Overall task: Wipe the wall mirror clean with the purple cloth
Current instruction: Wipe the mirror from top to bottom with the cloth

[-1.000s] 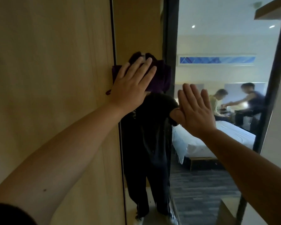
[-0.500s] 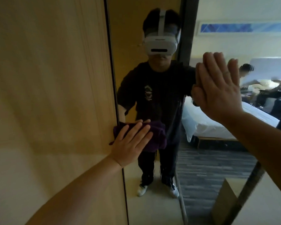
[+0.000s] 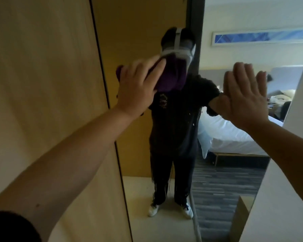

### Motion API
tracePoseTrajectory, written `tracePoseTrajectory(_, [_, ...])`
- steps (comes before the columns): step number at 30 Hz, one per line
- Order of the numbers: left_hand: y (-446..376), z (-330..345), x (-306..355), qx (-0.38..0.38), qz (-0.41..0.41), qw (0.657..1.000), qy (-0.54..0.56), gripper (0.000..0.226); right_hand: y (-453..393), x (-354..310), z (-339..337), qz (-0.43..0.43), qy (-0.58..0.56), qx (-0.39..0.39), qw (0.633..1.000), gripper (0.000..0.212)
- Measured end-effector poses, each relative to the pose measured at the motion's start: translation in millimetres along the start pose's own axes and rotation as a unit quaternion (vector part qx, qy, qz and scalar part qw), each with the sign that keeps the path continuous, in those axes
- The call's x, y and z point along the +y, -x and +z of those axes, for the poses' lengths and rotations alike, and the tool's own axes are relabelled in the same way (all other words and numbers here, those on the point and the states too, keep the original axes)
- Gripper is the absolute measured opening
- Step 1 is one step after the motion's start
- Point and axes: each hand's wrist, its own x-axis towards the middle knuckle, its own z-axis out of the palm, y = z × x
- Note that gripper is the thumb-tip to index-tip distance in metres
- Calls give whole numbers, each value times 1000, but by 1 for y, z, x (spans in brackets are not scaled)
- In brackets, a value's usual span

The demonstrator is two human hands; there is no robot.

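Note:
The tall wall mirror [image 3: 140,145] fills the middle of the view, its dark left edge against a wood panel. My left hand [image 3: 138,86] presses the bunched purple cloth [image 3: 168,77] flat against the glass at upper left, fingers spread over it; the hand hides part of the cloth. My right hand [image 3: 245,96] rests flat on the mirror further right, palm on the glass, fingers together and holding nothing. My own reflection in dark clothes shows behind both hands.
A light wood wall panel [image 3: 42,84] borders the mirror on the left. A white wall edge [image 3: 287,198] stands at the right. The mirror reflects a bed [image 3: 234,138], grey carpet and a blue wall picture [image 3: 262,36].
My left hand has carried the cloth back up the glass from waist height to head height of the reflection. The right hand stays flat on the mirror; the view has tilted.

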Motion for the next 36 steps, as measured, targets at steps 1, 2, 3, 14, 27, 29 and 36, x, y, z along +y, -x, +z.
tracePoseTrajectory(1, [-28, 5, -4, 10, 7, 1000, -18, 64, 0, 2, 3, -7, 7, 10, 1000, 58])
tracePoseTrajectory(2, [-51, 10, -6, 13, 10, 999, -35, 63, 0, 3, 6, -12, 11, 19, 1000, 59])
tracePoseTrajectory(3, [-67, 16, -6, 1, 9, 999, -50, 62, 0, 4, 9, -16, 13, 28, 999, 59])
tracePoseTrajectory(14, [127, 46, 68, -93, 95, 991, -11, 44, 1, 8, 16, -35, 4, 72, 997, 57])
tracePoseTrajectory(27, [147, 23, 107, -134, 20, 987, 83, 32, 9, 19, -1, -33, -52, 40, 997, 58])
tracePoseTrajectory(29, [103, 23, 94, -86, -8, 994, 71, 29, 15, 32, -8, -5, -48, 13, 999, 60])
tracePoseTrajectory(36, [-88, 33, 51, 24, -40, 999, -14, 43, 21, 56, 0, -36, -2, 19, 999, 56])
